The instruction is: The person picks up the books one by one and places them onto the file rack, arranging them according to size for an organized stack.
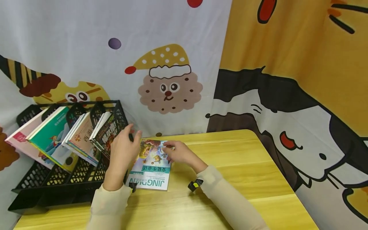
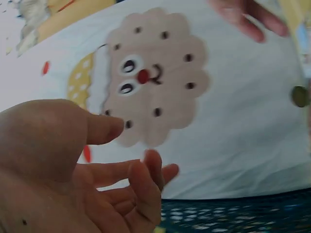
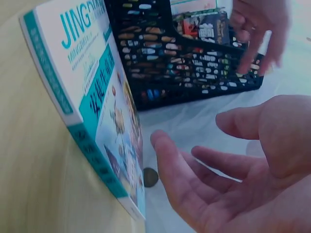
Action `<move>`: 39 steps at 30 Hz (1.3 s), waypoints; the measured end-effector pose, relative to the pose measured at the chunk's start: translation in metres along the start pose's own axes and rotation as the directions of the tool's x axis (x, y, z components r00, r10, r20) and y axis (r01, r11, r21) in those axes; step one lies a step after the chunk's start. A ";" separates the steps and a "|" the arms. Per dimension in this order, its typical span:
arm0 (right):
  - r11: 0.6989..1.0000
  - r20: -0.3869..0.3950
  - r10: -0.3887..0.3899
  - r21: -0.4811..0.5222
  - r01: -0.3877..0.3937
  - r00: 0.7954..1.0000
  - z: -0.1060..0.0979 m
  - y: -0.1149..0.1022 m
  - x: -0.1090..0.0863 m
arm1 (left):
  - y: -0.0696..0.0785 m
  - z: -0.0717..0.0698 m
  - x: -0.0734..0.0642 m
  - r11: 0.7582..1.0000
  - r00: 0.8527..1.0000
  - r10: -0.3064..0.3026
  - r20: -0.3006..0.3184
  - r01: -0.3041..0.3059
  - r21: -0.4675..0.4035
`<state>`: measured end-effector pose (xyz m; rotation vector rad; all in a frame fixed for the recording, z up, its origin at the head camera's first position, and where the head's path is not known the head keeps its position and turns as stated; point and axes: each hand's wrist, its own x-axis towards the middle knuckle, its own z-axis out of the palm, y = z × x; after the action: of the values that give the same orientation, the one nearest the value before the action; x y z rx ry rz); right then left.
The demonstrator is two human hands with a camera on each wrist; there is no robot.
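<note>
A children's book [image 1: 153, 176] with a white and teal cover lettered JINGDIAN lies flat on the wooden table. Its thick teal-and-white spine shows in the right wrist view, where the book [image 3: 80, 60] appears on its side. My right hand [image 1: 181, 154] hovers at the book's right far edge, thumb and fingers apart around nothing. Above the book's left side is my left hand [image 1: 123, 148], close to the right wall of the black book rack [image 1: 122, 116]. Loosely bent, the fingers of the left hand [image 2: 121, 184] hold nothing in the left wrist view.
Several books lean in the rack's compartments: a pink one [image 1: 24, 137], a green one [image 1: 49, 129], a tan one [image 1: 83, 132] and dark ones [image 1: 107, 135]. A cartoon curtain [image 1: 172, 28] hangs behind the yellow wooden table [image 1: 224, 159], whose right edge slopes toward me.
</note>
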<state>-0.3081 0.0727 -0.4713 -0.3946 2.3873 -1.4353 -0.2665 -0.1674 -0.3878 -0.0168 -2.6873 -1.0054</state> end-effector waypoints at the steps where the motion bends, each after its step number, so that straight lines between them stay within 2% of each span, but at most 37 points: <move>1: 1.000 -0.015 0.009 -0.004 -0.009 1.000 -0.001 0.001 -0.001 | -0.003 0.005 0.001 1.000 1.000 -0.014 0.019 0.014 0.005; 5: 0.998 -0.056 0.057 -0.017 -0.059 0.997 -0.006 0.010 -0.002 | -0.017 0.024 0.003 0.995 0.992 -0.077 0.103 0.071 0.064; 9: 0.990 -0.072 0.118 -0.072 -0.123 0.990 -0.009 0.020 -0.002 | -0.027 0.041 0.004 0.987 0.978 -0.112 0.174 0.089 0.134; 13: 0.976 -0.074 0.166 -0.134 -0.174 0.983 -0.010 0.029 -0.001 | -0.030 0.057 0.004 0.985 0.965 -0.127 0.231 0.095 0.142; 17: 0.973 -0.056 0.174 -0.146 -0.180 0.983 -0.008 0.032 0.000 | -0.029 0.069 0.004 0.982 0.954 -0.131 0.268 0.088 0.166; 21: 0.974 -0.062 0.168 -0.144 -0.176 0.984 -0.005 0.030 0.000 | -0.034 0.075 0.005 0.968 0.931 -0.181 0.317 0.112 0.224; 25: 0.973 -0.079 0.180 -0.131 -0.189 0.980 -0.005 0.025 -0.001 | -0.035 0.074 0.005 0.946 0.891 -0.256 0.375 0.152 0.285; 28: 0.974 -0.088 0.200 -0.093 -0.208 0.976 -0.004 0.020 0.000 | -0.036 0.071 0.003 0.936 0.871 -0.282 0.403 0.158 0.315; 30: 0.975 -0.090 0.209 -0.065 -0.215 0.974 -0.003 0.018 0.001 | -0.043 0.072 0.005 0.935 0.866 -0.282 0.413 0.151 0.322; 36: 0.971 -0.098 0.229 -0.039 -0.234 0.968 0.001 0.016 0.002 | -0.080 0.089 0.018 0.937 0.876 -0.270 0.399 0.144 0.317; 39: 0.969 -0.101 0.243 -0.027 -0.247 0.965 0.002 0.018 0.002 | -0.096 0.095 0.024 0.943 0.873 -0.260 0.411 0.138 0.303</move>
<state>-0.3099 0.0785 -0.4879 -0.0345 2.4419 -1.3244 -0.3232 -0.1810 -0.5121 0.1002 -3.2903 -0.7559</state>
